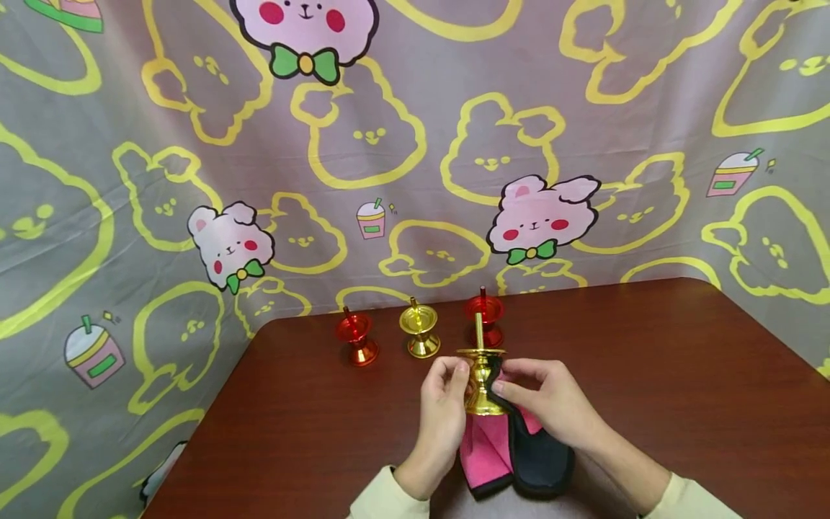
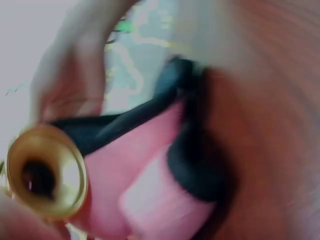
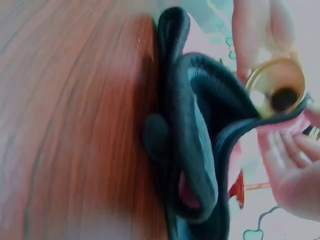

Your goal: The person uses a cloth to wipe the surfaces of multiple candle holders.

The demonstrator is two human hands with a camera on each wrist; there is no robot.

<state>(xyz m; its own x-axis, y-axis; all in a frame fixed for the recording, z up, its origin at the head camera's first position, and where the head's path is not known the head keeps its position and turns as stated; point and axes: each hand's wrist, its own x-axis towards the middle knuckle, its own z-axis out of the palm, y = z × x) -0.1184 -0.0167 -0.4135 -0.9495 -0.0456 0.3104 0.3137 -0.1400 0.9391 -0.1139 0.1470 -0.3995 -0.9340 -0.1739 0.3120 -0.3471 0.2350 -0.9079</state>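
A shiny gold candlestick-like holder with a wide dish and an upright spike is held upright above the table's front half. My left hand grips its stem and base from the left. On the other side my right hand pinches a pink cloth with black edging against the holder's stem. The rest of the cloth hangs below in folds. In the left wrist view the hollow underside of the gold holder shows beside the pink cloth.
Along the back of the brown table stand a red holder, a gold holder and another red holder, partly hidden behind the held one. A patterned curtain hangs behind.
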